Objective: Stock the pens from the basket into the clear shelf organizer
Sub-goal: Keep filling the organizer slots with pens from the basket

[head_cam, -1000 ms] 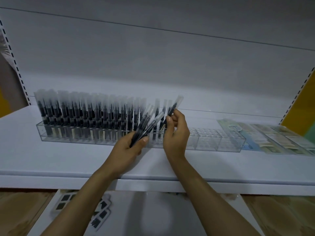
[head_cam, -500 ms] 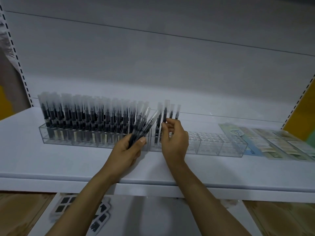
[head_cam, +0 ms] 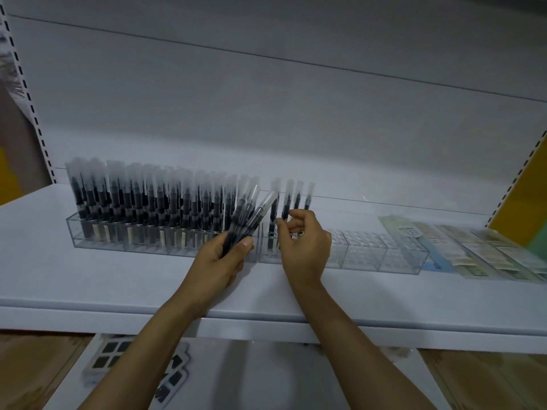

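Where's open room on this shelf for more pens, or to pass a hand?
Free: organizer cells between the right hand and the flat packets; bare shelf strip in front of the organizer, left of the left hand. Crowded: organizer's left half, packed with pens.

Left forearm (head_cam: 154,335): bare from wrist to the lower frame edge, slim, smooth, narrowing evenly toward the wrist
Right forearm (head_cam: 355,329): bare likewise, same slim build, slightly broader near the frame edge
Left hand (head_cam: 220,263): slender fingers, 1 short trimmed thumbnail (head_cam: 245,243) plainly visible
Right hand (head_cam: 306,250): smooth back, slender fingers, softly rounded knuckles
Limbs in view: 2
Fine detail: dimly lit, right-hand nails too blurred to tell
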`<state>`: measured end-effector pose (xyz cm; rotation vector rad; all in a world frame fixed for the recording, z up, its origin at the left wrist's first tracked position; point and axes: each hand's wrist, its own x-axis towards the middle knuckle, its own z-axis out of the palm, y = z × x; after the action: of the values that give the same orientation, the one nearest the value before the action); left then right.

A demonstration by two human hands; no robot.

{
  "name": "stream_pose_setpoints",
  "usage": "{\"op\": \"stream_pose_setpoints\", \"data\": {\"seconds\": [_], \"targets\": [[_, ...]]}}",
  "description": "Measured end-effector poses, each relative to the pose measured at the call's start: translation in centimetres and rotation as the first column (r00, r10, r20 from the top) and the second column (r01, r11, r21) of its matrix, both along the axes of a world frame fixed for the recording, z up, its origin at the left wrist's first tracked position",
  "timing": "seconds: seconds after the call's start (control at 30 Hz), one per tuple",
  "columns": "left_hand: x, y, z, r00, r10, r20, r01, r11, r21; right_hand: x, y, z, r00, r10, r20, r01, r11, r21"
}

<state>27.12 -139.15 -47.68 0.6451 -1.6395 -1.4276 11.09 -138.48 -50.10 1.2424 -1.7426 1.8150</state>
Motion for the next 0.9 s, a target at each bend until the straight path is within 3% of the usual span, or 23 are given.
{"op": "stream_pose_setpoints", "data": {"seconds": [0.9], "targets": [[0.04, 0.09, -0.19, 1.0, 0.011, -0.001, -0.011, 1.0, 0.001, -0.08, 0.26, -0.15, 0.996, 0.077, 0.039, -0.077, 0.997, -0.003]]}}
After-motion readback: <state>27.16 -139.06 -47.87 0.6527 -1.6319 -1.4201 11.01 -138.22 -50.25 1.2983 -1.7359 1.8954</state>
